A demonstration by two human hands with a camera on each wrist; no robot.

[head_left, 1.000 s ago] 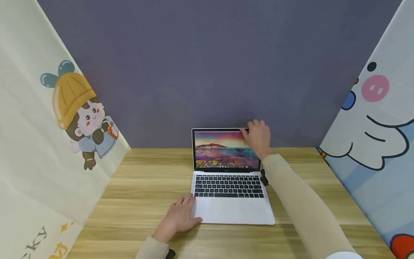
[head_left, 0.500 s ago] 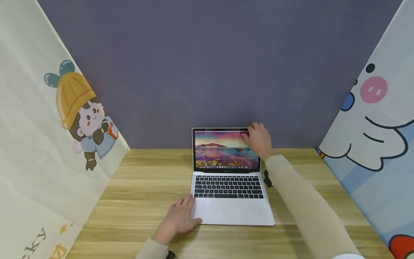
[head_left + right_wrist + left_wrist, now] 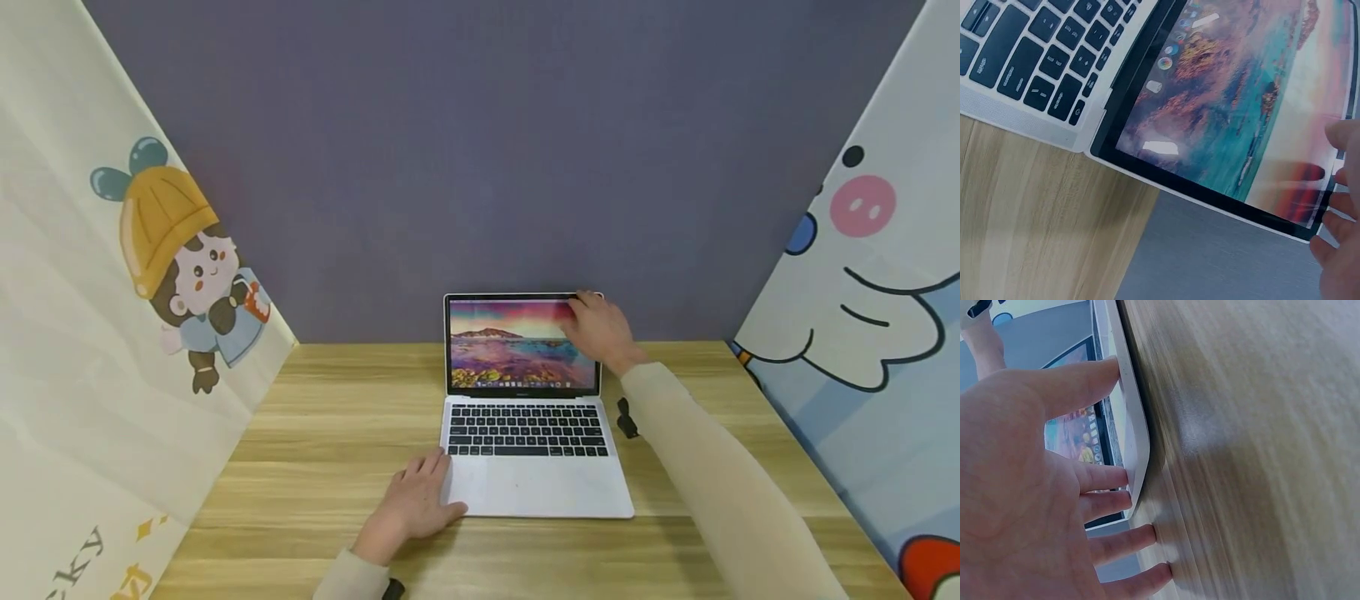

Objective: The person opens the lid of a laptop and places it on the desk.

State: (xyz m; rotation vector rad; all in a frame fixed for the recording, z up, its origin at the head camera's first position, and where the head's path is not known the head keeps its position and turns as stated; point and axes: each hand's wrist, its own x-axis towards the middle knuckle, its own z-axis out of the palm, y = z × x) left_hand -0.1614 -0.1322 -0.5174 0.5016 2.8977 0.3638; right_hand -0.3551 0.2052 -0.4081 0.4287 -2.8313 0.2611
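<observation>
In the head view a laptop [image 3: 536, 487] stands unfolded on the wooden table, its lit screen [image 3: 495, 350] showing a colourful seaside picture. My left hand [image 3: 416, 500] lies at the front left corner of the base, fingers straight. The left wrist view shows the thumb [image 3: 1085, 384] on the base's front edge, two fingertips at its side and two others beyond it on the table. My right hand [image 3: 600, 329] grips the lid's top right corner. In the right wrist view its thumb [image 3: 1338, 134] overlaps the screen front, with fingers along the edge.
Behind the wooden table [image 3: 337, 417] rises a dark grey wall [image 3: 480, 150]. Cartoon-printed panels flank it, with a capped child figure [image 3: 217, 292] on the left and a pink-nosed white figure [image 3: 885, 275] on the right. A black wrist device [image 3: 627, 419] shows beside the right sleeve.
My right hand has shifted slightly down at the lid's corner, and its fingers reach less far above the top edge. The left hand and the laptop base stay about where they were.
</observation>
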